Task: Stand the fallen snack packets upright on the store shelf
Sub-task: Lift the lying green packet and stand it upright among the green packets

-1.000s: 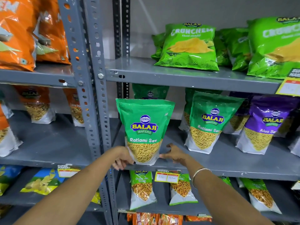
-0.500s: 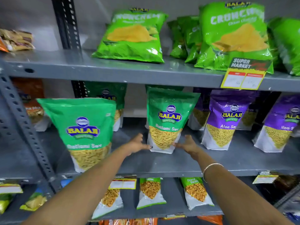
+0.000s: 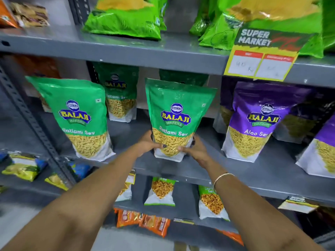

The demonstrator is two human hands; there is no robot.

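Observation:
A green Ratlami Sev packet (image 3: 176,113) stands upright on the grey middle shelf (image 3: 208,171). My left hand (image 3: 147,144) grips its lower left corner and my right hand (image 3: 194,149) grips its lower right corner. A second green Ratlami Sev packet (image 3: 79,116) stands upright to the left, apart from my hands. A third green packet (image 3: 120,95) stands further back between them. A purple Aloo Sev packet (image 3: 257,120) stands to the right.
The upper shelf (image 3: 126,53) carries lime green Crunchem bags (image 3: 125,19) and a yellow price tag (image 3: 261,57). Below, small packets (image 3: 160,191) stand on the lower shelf. A perforated grey upright (image 3: 27,113) borders the left side. Another purple packet (image 3: 322,151) sits far right.
Both hands have closed onto the bottom corners of the middle green packet, which they were reaching for half a second ago. A second ago they held the left packet. The view has moved closer.

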